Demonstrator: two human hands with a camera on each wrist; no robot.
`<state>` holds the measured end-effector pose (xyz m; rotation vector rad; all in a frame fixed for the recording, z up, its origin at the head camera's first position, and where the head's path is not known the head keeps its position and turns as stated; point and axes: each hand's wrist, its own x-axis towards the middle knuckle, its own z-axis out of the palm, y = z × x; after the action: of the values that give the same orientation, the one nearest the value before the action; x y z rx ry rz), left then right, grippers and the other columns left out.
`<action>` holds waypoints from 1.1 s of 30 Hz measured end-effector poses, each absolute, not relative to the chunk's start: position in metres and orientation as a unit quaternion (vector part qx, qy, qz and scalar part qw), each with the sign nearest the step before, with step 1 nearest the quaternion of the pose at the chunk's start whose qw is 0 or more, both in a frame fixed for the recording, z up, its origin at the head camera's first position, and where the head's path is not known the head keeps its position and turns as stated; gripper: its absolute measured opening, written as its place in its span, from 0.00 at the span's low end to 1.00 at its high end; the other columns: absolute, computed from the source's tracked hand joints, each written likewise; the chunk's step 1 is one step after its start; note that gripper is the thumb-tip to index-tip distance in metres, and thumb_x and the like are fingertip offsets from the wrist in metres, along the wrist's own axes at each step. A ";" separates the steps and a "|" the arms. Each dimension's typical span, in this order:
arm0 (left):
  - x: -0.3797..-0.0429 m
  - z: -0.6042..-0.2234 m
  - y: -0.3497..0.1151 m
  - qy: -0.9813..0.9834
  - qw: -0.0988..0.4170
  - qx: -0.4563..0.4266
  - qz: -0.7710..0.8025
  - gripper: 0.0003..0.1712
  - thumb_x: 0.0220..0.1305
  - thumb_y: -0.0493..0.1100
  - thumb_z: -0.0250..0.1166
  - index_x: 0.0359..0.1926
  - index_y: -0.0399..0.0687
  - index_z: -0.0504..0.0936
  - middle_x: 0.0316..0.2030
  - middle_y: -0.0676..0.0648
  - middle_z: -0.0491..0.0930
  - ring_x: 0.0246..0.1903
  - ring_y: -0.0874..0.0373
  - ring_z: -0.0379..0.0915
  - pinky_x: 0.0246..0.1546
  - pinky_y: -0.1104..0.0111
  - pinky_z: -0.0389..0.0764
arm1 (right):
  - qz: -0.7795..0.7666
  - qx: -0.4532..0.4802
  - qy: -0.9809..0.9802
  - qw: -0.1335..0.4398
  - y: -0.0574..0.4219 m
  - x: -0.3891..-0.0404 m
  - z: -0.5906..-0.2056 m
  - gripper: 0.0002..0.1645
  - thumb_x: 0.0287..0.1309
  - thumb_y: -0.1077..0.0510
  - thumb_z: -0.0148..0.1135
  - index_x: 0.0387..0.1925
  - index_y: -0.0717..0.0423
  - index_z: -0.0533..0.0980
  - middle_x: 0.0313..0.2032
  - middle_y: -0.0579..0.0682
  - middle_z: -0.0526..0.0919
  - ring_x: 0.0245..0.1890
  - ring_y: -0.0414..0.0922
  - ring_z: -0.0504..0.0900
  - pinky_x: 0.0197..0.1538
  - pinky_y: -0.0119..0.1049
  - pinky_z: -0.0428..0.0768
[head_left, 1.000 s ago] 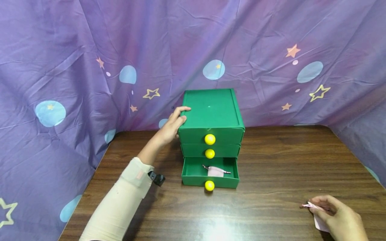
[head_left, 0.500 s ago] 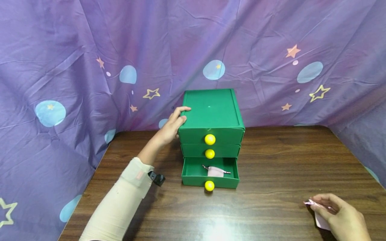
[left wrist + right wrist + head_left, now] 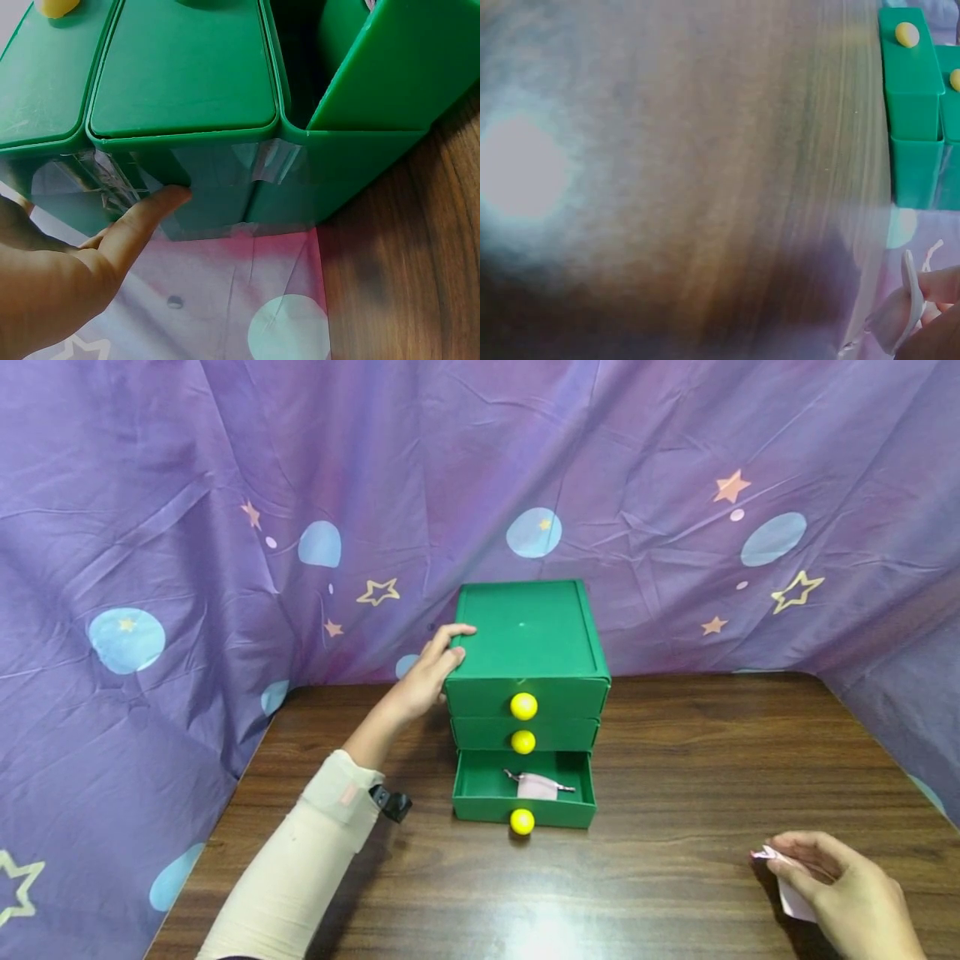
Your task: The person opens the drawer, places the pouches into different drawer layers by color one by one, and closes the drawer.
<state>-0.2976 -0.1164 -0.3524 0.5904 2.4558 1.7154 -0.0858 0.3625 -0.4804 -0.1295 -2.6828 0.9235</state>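
Note:
A green three-drawer cabinet (image 3: 528, 627) with yellow knobs stands on the table, its bottom drawer (image 3: 480, 810) pulled out. A small pale-pink pouch (image 3: 537, 787) with dark-tipped cord ends lies in that drawer. My left hand (image 3: 423, 681) rests on the cabinet's upper left edge, fingertips on the top. In the left wrist view the thumb (image 3: 146, 217) lies along the cabinet's taped side. Over the table at the right, my right hand (image 3: 847, 885) pinches another pale-pink pouch (image 3: 795, 902) between thumb and fingers; part of it is hidden behind the thumb.
The dark wood-grain table (image 3: 675, 793) runs to a purple cloth (image 3: 637, 468) with stars and blue spots, hung behind and at both sides. A wrist camera (image 3: 390, 803) juts from my left sleeve. The table surface near the right hand looks blurred in the right wrist view.
The right hand, with the pouch, has risen slightly in the head view. My left hand, the cabinet and the pulled-out drawer stay put.

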 end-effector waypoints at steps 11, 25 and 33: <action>-0.297 -0.352 -0.117 0.808 0.045 0.194 0.554 0.26 0.79 0.52 0.43 0.74 0.59 0.62 0.66 0.37 0.56 0.45 0.50 0.61 0.25 0.68 0.70 | 0.355 -0.019 -0.918 0.176 0.352 -0.091 -0.472 0.13 0.55 0.62 0.78 0.42 0.57 0.84 0.33 0.19 0.82 0.35 0.12 0.75 0.34 0.12 0.73; -0.298 -0.352 -0.117 0.804 0.047 0.196 0.560 0.26 0.79 0.51 0.44 0.74 0.58 0.62 0.62 0.37 0.56 0.38 0.52 0.60 0.22 0.71 0.69 | 0.372 0.006 -0.909 0.188 0.342 -0.098 -0.464 0.14 0.54 0.67 0.76 0.43 0.59 0.84 0.35 0.19 0.82 0.36 0.13 0.77 0.36 0.11 0.74; -0.298 -0.353 -0.118 0.802 0.049 0.194 0.563 0.26 0.79 0.51 0.44 0.74 0.58 0.61 0.63 0.37 0.56 0.37 0.53 0.60 0.21 0.72 0.69 | 0.375 0.016 -0.907 0.190 0.339 -0.100 -0.460 0.15 0.53 0.68 0.76 0.43 0.59 0.83 0.36 0.19 0.82 0.36 0.14 0.77 0.37 0.11 0.75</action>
<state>-0.2983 -0.1175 -0.3528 0.5912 2.4445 1.7151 -0.0999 0.3385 -0.4601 0.0439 -2.5510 1.0528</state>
